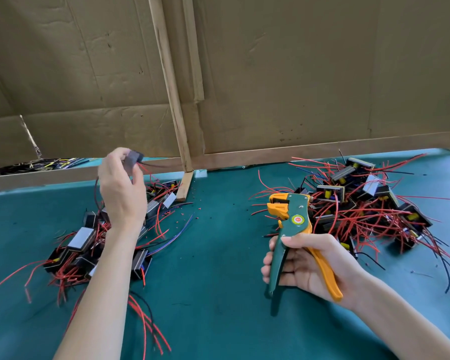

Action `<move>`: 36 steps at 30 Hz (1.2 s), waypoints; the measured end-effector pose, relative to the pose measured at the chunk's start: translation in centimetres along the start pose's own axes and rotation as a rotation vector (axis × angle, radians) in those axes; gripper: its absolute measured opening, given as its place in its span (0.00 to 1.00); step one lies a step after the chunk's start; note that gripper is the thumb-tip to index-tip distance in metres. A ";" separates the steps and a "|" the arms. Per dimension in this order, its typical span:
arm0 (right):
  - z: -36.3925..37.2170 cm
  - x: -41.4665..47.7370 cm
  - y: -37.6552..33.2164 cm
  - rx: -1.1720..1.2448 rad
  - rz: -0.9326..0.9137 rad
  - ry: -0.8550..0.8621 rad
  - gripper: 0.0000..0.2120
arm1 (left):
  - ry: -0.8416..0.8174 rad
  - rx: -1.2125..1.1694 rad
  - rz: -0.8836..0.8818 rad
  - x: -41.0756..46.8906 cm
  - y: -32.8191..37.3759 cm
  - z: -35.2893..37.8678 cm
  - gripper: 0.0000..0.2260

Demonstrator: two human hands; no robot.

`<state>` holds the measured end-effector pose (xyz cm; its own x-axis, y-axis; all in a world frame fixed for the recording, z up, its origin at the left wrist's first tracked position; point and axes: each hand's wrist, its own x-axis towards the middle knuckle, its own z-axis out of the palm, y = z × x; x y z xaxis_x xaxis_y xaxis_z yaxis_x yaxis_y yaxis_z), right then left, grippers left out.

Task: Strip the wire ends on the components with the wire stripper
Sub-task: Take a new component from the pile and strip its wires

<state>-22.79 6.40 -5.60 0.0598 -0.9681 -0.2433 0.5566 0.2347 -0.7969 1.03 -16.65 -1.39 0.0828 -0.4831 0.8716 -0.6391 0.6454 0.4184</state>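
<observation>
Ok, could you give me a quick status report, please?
Left hand holds a component aloft. Right hand grips the wire stripper, well apart. Nothing between them.

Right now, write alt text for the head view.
The right hand holds a green-and-orange wire stripper over a teal table while the left hand holds up a component. A left pile and right pile of red-wired components flank them.

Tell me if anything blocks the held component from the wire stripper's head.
Nothing visible does. Only green table lies between the component in the left hand and the wire stripper in the right hand.
</observation>
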 end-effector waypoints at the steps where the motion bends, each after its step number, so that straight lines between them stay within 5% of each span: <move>1: 0.0 0.0 0.0 -0.001 0.000 0.000 0.10 | 0.016 -0.068 -0.020 0.3 0.5 0.0 0.11; 7: -0.1 0.0 0.1 0.016 -0.009 0.005 0.10 | -0.285 -0.425 -0.402 0.5 4.9 1.3 0.16; 12: -0.1 0.0 0.0 0.031 -0.012 0.008 0.11 | -1.110 -0.449 -0.662 -1.7 7.2 2.7 0.15; 14: -0.2 0.0 0.0 0.034 -0.011 0.010 0.11 | -1.245 -0.259 -0.594 -3.1 7.5 3.3 0.09; 20: -0.1 0.0 0.0 0.034 -0.012 0.013 0.11 | -1.231 0.090 -0.256 -4.2 7.2 4.3 0.03; 36: -0.2 0.0 0.1 0.016 -0.012 0.003 0.10 | -0.938 -0.573 -0.366 -5.9 7.5 5.2 0.07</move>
<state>-22.91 6.40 -5.77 0.0502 -0.9706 -0.2353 0.5705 0.2212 -0.7909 -8.25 -11.98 -4.74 -0.5622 -0.7905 0.2431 -0.2343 0.4341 0.8699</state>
